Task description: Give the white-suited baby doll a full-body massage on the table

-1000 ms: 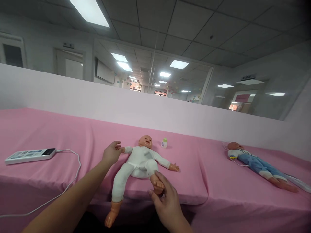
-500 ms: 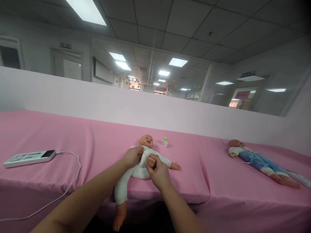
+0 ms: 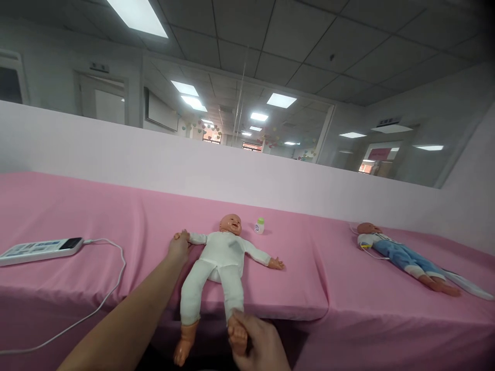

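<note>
Bottle (image 3: 259, 225) is the only container here: a small white one with a green cap, standing upright on the pink cloth (image 3: 96, 216) just to the right of the doll's head. What is inside it cannot be seen.

The doll in white clothes (image 3: 216, 257) lies on its back in the middle of the table, head toward the far wall, both arms spread out to the sides and both legs stretched toward the near edge, where its bare feet hang over the cloth. The left hand (image 3: 178, 246) reaches far along a straight forearm and its fingers are closed around the doll's hand at the left side. The right hand (image 3: 255, 340) is low and near, at the bottom edge of the view, and its fingers grasp the doll's foot on the right side, with the thumb laid along the foot. The other foot hangs free just to the left of it.

There are two dolls. The second doll (image 3: 402, 256), in blue trousers and a light top, lies on its back well apart at the right, head to the left and feet to the right. One white device (image 3: 40, 248) with a dark screen lies flat at the far left, and one white cable (image 3: 116, 278) runs from its right end, curves over the cloth and goes down toward the near left edge. There is one bottle.
</note>
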Tool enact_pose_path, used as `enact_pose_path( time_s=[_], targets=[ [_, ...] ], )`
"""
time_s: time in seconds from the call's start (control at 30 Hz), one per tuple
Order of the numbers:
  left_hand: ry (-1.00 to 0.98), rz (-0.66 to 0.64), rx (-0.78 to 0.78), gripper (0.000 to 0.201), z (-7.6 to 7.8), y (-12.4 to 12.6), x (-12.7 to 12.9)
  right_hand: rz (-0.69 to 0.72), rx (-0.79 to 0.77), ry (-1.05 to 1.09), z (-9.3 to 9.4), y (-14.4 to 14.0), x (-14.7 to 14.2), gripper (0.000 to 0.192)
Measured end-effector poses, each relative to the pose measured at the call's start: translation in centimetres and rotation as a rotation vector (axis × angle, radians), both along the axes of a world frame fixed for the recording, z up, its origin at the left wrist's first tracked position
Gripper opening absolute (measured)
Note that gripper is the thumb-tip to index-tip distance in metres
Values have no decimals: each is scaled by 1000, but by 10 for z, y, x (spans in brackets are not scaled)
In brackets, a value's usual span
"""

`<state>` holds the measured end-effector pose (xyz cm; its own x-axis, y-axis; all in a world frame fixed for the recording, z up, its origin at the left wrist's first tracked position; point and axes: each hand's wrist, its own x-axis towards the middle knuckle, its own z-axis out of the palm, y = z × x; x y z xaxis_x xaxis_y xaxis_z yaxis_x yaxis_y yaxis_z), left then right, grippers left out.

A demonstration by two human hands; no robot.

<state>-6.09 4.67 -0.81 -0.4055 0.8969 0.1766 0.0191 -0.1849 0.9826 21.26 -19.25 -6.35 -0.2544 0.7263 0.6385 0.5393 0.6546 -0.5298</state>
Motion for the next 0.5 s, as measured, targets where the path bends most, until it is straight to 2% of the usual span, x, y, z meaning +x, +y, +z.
enact_pose_path(
  time_s=[0.07, 0.13, 0.2, 0.3, 0.37, 0.43, 0.5],
  targets=[
    [-192, -10, -65, 21, 1, -2, -6, 16, 18, -70, -19, 1, -4, 42],
    [-327, -38, -112, 17, 3, -6, -8, -18, 52, -72, -26, 3, -7, 46],
    [-321, -61, -101, 18, 7, -10, -4, -78, 106, -24, -21, 5, -8, 48],
    [-185, -78, -5, 24, 18, -17, 13, -110, 159, 20, 6, 8, -6, 45],
    [40, -86, 66, 24, 30, -23, 30, -96, 144, 23, 30, 12, -6, 42],
    [479, -103, 126, 16, 43, -29, 49, -87, 132, 23, 52, 21, -8, 42],
    [868, -158, 130, 19, 53, -35, 67, -101, 132, 32, 67, 35, -13, 44]
  ],
)
